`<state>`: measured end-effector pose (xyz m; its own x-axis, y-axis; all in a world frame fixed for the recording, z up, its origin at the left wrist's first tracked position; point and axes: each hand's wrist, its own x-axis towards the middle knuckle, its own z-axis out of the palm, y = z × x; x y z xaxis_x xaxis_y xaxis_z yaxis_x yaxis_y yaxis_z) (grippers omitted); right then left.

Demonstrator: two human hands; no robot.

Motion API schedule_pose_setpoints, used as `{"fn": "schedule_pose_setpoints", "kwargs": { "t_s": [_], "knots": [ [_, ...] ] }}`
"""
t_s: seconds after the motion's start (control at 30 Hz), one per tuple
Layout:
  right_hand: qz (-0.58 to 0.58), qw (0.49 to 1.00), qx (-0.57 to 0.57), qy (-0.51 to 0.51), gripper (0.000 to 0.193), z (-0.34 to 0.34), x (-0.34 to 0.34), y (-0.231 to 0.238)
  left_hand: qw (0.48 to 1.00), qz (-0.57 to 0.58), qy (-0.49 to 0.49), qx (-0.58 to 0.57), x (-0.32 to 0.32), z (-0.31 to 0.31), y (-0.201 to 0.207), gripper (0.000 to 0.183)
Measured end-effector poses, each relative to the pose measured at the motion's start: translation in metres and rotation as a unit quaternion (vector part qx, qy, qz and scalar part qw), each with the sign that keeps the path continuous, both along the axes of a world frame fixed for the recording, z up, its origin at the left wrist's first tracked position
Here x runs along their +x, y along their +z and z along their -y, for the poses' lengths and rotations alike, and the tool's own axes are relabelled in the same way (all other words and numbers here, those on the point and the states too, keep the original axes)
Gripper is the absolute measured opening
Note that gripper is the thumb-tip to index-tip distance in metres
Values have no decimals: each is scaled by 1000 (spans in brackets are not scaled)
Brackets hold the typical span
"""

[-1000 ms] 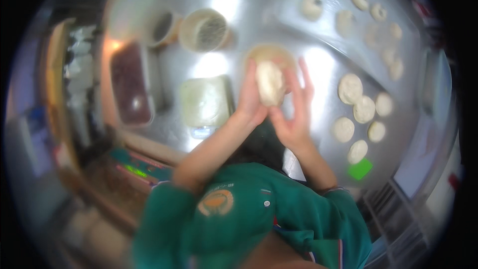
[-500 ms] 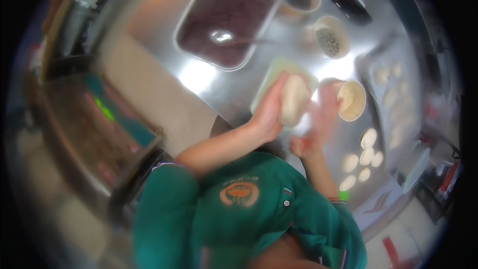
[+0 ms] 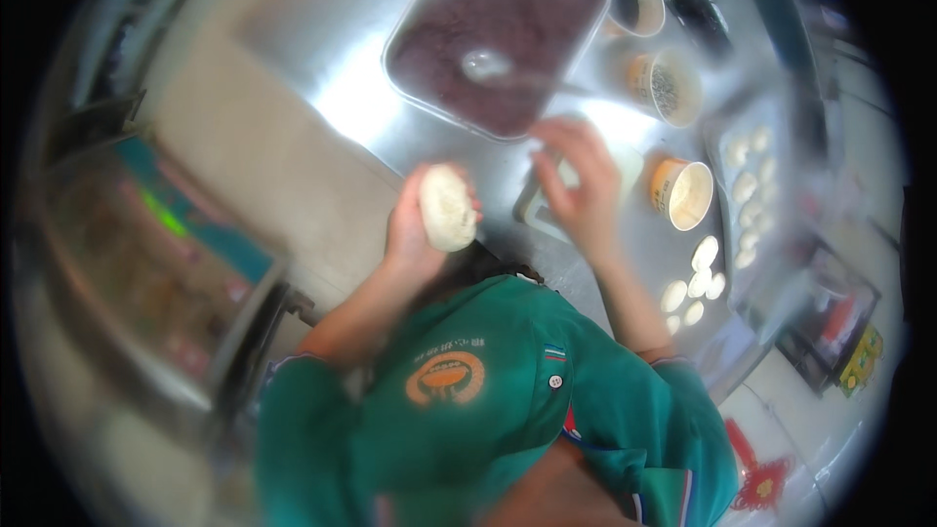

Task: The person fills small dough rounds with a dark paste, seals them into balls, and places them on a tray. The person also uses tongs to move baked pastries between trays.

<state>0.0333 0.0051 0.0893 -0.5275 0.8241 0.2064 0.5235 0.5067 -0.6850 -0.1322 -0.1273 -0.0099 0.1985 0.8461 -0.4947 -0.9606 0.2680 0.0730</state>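
My left hand is closed around an oval piece of pale dough, held up in front of the counter's near edge. My right hand holds nothing visible. Its fingers are apart and slightly bent, above a pale shallow container and close to the corner of a metal tray of dark red paste. A shiny spoon rests in the paste, its handle stretching toward my right hand. Whether the fingertips touch the handle I cannot tell.
Several flat dough pieces lie on the right of the metal counter. Nearby stand a cup of pale crumbs, a cup of dark seeds and a cup with dark contents. Beyond them is a tray of several buns.
My left hand has moved left and toward me with the dough. My right hand has left the area beside the crumb cup and moved left toward the paste tray. The view has shifted.
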Motion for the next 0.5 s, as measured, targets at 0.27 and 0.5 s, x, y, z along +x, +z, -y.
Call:
{"fn": "schedule_pose_setpoints", "kwargs": {
  "t_s": [0.27,0.5],
  "knots": [
    [10,999,41,5,17,-12,-15,-31,985,-53,38,-161,-21,-23,34,60],
    [29,997,70,15,17,-26,-31,-36,988,-97,-34,-119,-26,-19,19,56]
  ]
}}
